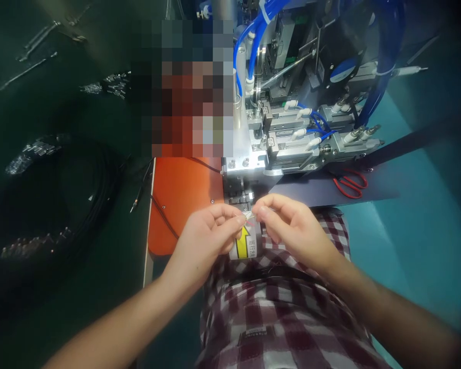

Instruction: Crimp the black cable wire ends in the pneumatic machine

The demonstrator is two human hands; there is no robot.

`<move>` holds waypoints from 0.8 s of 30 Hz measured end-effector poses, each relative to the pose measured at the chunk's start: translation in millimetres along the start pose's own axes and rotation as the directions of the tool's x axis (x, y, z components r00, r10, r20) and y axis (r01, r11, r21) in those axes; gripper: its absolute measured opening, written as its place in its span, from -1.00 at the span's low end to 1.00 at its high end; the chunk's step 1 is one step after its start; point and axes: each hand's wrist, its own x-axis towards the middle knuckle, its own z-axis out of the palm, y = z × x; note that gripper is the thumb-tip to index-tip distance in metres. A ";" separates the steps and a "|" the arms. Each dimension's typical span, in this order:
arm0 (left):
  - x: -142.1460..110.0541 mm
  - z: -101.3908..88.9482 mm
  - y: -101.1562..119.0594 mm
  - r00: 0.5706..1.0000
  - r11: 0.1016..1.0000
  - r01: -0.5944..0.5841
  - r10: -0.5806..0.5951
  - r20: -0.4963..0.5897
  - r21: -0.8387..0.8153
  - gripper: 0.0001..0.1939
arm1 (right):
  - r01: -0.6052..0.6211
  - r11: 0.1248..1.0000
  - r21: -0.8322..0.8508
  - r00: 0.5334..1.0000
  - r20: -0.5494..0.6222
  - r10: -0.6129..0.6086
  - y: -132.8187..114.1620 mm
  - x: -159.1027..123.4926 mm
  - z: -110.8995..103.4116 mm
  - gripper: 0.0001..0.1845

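Observation:
My left hand [213, 233] is closed in a pinch, thumb against forefinger, on a small thin white piece [248, 216]. Its kind is too small to make out. Close by on the right, my right hand [288, 220] also pinches, its fingertips at the other end of that piece. Both hands are held over a white label with a yellow arrow [243, 245] on the machine's front end. Just beyond the fingertips lies a dark metal track [238, 197] with small blocks.
A machine with metal cylinders [292, 148] and blue air hoses [249, 38] stands ahead. Red-handled scissors [349, 184] lie to the right. At left are an orange plate [184, 200], a coil of black cable [103, 200] and loose metal-ended pieces [38, 151]. A blurred patch hides part of the scene.

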 end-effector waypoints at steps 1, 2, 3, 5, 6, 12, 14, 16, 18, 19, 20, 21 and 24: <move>0.3 0.0 1.0 1.000 1.000 0.011 -0.011 0.008 -0.016 -0.83 | 0.021 0.999 -0.030 1.000 -0.012 -0.021 0.3 0.0 -1.0 -0.82; 0.5 0.2 1.7 1.000 0.999 0.019 -0.018 0.013 -0.026 -0.84 | 0.044 0.997 -0.068 0.999 -0.016 -0.045 0.6 -0.1 -1.7 -0.83; 0.7 0.4 2.1 1.000 0.999 0.022 -0.022 0.016 -0.030 -0.84 | 0.065 0.992 -0.110 0.998 -0.017 -0.067 1.0 -0.2 -1.9 -0.84; 1.2 0.9 1.7 1.000 1.000 0.018 -0.017 0.016 -0.020 -0.84 | 0.108 0.976 -0.189 0.993 -0.027 -0.115 1.8 -0.5 -1.3 -0.86; 1.5 1.2 1.1 1.000 1.000 0.011 -0.011 0.014 -0.007 -0.83 | 0.130 0.967 -0.221 0.989 -0.036 -0.141 2.0 -0.5 -0.9 -0.87; 5.0 0.5 0.0 1.000 0.997 -0.022 0.021 0.008 0.070 -0.81 | 0.142 0.953 -0.266 0.988 -0.027 -0.154 3.0 2.5 -3.2 -0.87; 5.8 -0.5 1.8 0.999 0.996 -0.032 0.032 0.000 0.089 -0.81 | 0.102 0.969 -0.223 0.994 -0.018 -0.109 4.2 4.1 -4.6 -0.86; 6.1 -0.9 3.7 0.998 0.992 -0.057 0.059 -0.007 0.109 -0.81 | 0.055 0.986 -0.156 0.998 -0.010 -0.058 5.5 5.4 -5.2 -0.84; 5.9 0.0 5.3 0.996 0.987 -0.085 0.089 -0.020 0.137 -0.83 | 0.051 0.991 -0.127 0.998 -0.023 -0.054 6.4 6.2 -5.0 -0.85; 5.6 1.1 5.8 0.994 0.983 -0.097 0.103 -0.031 0.156 -0.83 | 0.061 0.990 -0.127 0.997 -0.035 -0.066 6.7 6.4 -4.7 -0.85; 5.2 2.6 6.0 0.992 0.978 -0.109 0.118 -0.045 0.180 -0.84 | 0.070 0.990 -0.125 0.996 -0.042 -0.076 6.8 6.5 -4.4 -0.86; 4.8 4.5 6.1 0.988 0.970 -0.123 0.139 -0.063 0.208 -0.85 | 0.070 0.991 -0.114 0.996 -0.042 -0.075 6.8 6.5 -4.0 -0.86; 4.0 10.3 6.0 0.966 0.932 -0.186 0.231 -0.117 0.310 -0.88 | 0.023 0.997 -0.079 0.999 -0.030 -0.026 7.0 5.2 -2.7 -0.84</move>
